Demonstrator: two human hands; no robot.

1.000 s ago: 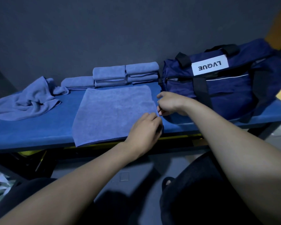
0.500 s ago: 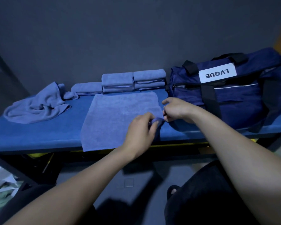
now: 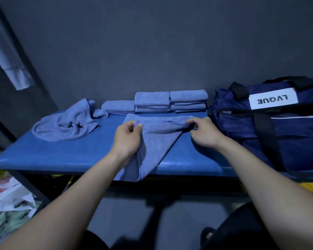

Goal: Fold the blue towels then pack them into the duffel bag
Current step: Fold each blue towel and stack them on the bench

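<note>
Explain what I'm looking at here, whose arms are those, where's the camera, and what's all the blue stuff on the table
There is no machine here: these are a person's two bare arms, seen from a wide-angle camera worn on their head, looking forward and down.

The left hand and right hand each pinch an edge of a blue towel, lifting it into a fold across the blue table. The towel's near end hangs over the table's front edge.

Behind it, against the wall, sit folded towels in neat stacks, and to the left lies a crumpled towel not yet folded. On the right stands a navy duffel bag with a white label reading LVQUE, upside down.
</note>
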